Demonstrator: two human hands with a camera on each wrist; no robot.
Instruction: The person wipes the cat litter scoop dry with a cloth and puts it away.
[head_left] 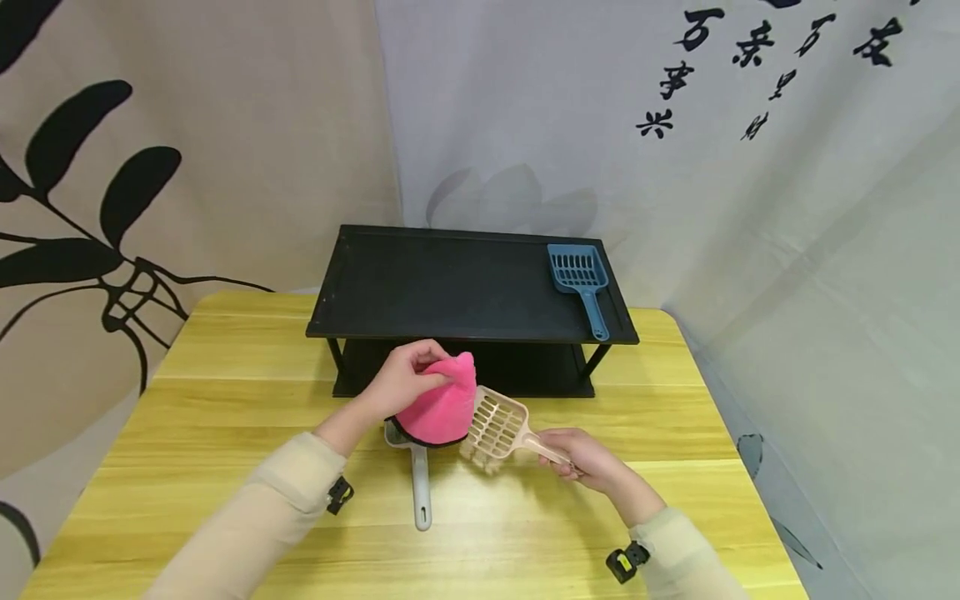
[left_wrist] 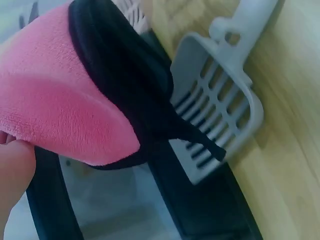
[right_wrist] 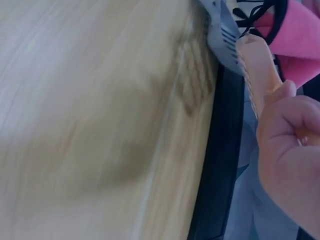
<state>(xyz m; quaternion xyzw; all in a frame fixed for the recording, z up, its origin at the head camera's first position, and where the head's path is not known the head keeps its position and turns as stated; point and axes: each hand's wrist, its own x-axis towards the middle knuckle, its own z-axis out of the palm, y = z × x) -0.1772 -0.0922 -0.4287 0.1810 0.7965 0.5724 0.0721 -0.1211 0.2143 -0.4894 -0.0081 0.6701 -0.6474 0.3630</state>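
My left hand (head_left: 401,379) pinches the top of a pink plush cloth piece (head_left: 438,408) with black trim. A black strap hangs from it in the left wrist view. My right hand (head_left: 588,458) grips the handle of a beige slotted litter scoop (head_left: 522,437), held up over the table with its head close to the pink piece. Below the pink piece, a grey slotted litter scoop (head_left: 422,487) lies on the table, handle toward me. The pink piece hides most of its head in the head view; the left wrist view shows its slots.
A two-level black shelf (head_left: 450,283) stands at the back of the wooden table (head_left: 247,417). On its top right lies a blue slotted scoop (head_left: 588,300). Printed cloth curtains (head_left: 510,108) hang behind and to the right.
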